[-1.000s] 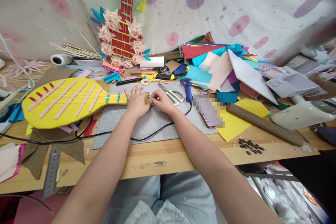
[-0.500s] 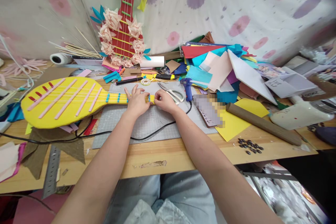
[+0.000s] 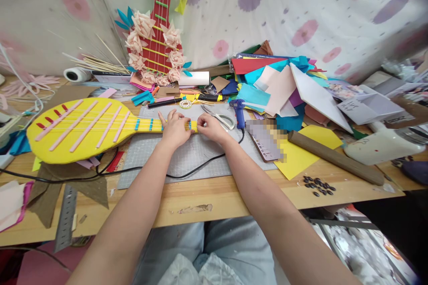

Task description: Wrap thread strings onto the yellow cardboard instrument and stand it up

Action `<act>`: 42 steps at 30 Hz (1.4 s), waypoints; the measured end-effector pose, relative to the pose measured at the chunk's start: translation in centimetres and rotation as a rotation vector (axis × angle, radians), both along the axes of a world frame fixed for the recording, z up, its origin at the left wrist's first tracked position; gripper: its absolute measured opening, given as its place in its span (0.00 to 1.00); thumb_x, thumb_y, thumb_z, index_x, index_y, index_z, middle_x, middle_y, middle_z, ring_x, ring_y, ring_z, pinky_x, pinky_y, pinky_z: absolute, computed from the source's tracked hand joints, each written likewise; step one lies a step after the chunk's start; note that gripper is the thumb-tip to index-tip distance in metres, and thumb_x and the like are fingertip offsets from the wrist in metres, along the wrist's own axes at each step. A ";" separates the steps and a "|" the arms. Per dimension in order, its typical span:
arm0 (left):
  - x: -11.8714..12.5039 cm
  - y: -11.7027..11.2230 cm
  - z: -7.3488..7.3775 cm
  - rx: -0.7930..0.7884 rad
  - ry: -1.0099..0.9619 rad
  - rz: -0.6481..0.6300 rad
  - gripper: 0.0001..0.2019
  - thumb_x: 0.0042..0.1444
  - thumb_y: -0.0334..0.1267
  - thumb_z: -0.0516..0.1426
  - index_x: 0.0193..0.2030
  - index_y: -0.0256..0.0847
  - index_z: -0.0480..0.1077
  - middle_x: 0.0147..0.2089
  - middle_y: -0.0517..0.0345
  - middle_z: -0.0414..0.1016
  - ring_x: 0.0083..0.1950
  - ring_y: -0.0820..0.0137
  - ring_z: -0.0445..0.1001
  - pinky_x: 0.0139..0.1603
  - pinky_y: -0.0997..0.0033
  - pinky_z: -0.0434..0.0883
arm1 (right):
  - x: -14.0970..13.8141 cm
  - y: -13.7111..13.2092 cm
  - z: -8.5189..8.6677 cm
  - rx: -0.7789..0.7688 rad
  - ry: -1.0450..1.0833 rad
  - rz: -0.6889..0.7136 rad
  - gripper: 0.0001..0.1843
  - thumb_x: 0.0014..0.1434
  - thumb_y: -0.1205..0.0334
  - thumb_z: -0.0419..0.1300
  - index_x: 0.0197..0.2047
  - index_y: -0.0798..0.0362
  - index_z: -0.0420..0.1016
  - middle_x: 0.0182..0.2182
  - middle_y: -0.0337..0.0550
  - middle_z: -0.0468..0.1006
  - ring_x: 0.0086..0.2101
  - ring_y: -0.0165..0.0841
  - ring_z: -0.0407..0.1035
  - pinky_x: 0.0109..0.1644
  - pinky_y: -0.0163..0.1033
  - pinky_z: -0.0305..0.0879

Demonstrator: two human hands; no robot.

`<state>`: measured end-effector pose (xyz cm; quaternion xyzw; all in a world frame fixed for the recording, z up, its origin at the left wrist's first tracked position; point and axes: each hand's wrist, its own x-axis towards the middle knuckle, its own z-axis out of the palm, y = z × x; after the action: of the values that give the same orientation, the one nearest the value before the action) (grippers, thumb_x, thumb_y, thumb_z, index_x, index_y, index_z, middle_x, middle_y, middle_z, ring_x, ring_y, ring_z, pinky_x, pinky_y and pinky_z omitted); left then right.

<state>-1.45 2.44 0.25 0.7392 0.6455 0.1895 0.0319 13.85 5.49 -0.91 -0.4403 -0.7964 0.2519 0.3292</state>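
A yellow craft guitar (image 3: 87, 151) lies with its body at the left and its neck pointing right, over a grey cutting mat (image 3: 147, 160). Pink strips, red pegs and thin strings cross its body; blue bands mark the neck. My left hand (image 3: 176, 129) grips the neck near its far end, thumb and index finger close together, the other fingers raised and spread. Just right of it, at the neck's tip, my right hand (image 3: 211, 127) is closed in a pinch. What sits between its fingertips is too small to make out. Scissors (image 3: 225, 121) lie just behind my right hand.
A blue glue gun (image 3: 238, 113) stands right of the scissors, its black cord (image 3: 197, 170) crossing the mat. Farther right are a phone (image 3: 265, 140), a brown tube (image 3: 334, 158), black beads (image 3: 319, 185) and a glue bottle (image 3: 377, 149). A red flowered guitar (image 3: 156, 49) leans behind.
My right hand has shifted very slightly at the neck's tip. My left hand stays almost in place on the neck.
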 end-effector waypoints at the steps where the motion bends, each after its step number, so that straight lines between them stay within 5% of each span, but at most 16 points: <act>1: 0.0 0.0 0.0 -0.001 0.002 0.001 0.14 0.51 0.42 0.56 0.45 0.47 0.74 0.52 0.50 0.69 0.67 0.53 0.51 0.65 0.34 0.29 | 0.0 0.0 0.0 0.001 -0.004 0.002 0.07 0.45 0.70 0.55 0.21 0.52 0.59 0.26 0.37 0.65 0.29 0.29 0.60 0.36 0.36 0.57; 9: -0.8 -1.0 0.6 0.085 -0.012 -0.052 0.22 0.54 0.43 0.54 0.55 0.42 0.65 0.61 0.45 0.62 0.69 0.53 0.47 0.65 0.36 0.31 | -0.1 -0.1 0.1 0.055 0.013 0.004 0.07 0.46 0.72 0.53 0.22 0.52 0.58 0.26 0.37 0.63 0.30 0.29 0.60 0.36 0.35 0.57; 14: -3.1 -1.4 1.6 0.095 -0.053 -0.030 0.08 0.54 0.41 0.54 0.38 0.45 0.72 0.49 0.54 0.70 0.59 0.58 0.62 0.67 0.42 0.33 | -0.2 -0.2 0.0 0.041 0.079 0.062 0.03 0.50 0.69 0.54 0.27 0.53 0.64 0.30 0.39 0.66 0.33 0.30 0.62 0.38 0.35 0.59; 18: -3.9 -1.2 1.1 0.047 0.033 -0.032 0.05 0.52 0.39 0.56 0.33 0.45 0.73 0.43 0.54 0.70 0.55 0.58 0.63 0.66 0.43 0.37 | -0.4 -0.2 -0.2 0.075 0.089 0.082 0.02 0.52 0.68 0.54 0.28 0.54 0.66 0.32 0.42 0.68 0.37 0.31 0.62 0.41 0.37 0.60; 25: -3.2 -1.1 1.1 0.072 0.081 -0.021 0.06 0.53 0.38 0.53 0.33 0.44 0.71 0.43 0.53 0.71 0.51 0.57 0.63 0.56 0.51 0.53 | -0.8 -0.4 -0.3 0.094 0.163 0.117 0.02 0.53 0.66 0.56 0.29 0.53 0.69 0.34 0.41 0.68 0.40 0.32 0.63 0.50 0.41 0.58; 35: -1.7 -1.0 1.4 0.050 0.039 0.027 0.10 0.47 0.36 0.54 0.38 0.42 0.65 0.34 0.55 0.74 0.46 0.58 0.67 0.54 0.55 0.53 | -1.4 0.1 -0.5 -0.104 0.250 0.097 0.02 0.51 0.66 0.57 0.28 0.54 0.69 0.32 0.39 0.66 0.37 0.30 0.63 0.43 0.37 0.62; 42: -1.8 -1.4 1.6 0.014 0.024 -0.053 0.11 0.44 0.38 0.54 0.37 0.43 0.63 0.31 0.59 0.74 0.43 0.60 0.69 0.54 0.55 0.52 | -2.1 -0.2 -0.5 -0.094 0.200 0.073 0.02 0.52 0.67 0.56 0.29 0.54 0.69 0.33 0.39 0.66 0.37 0.29 0.64 0.44 0.36 0.63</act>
<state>-3.22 1.01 1.81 0.7585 0.6246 0.1842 0.0238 11.75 5.32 -1.46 -0.3985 -0.7625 0.3434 0.3767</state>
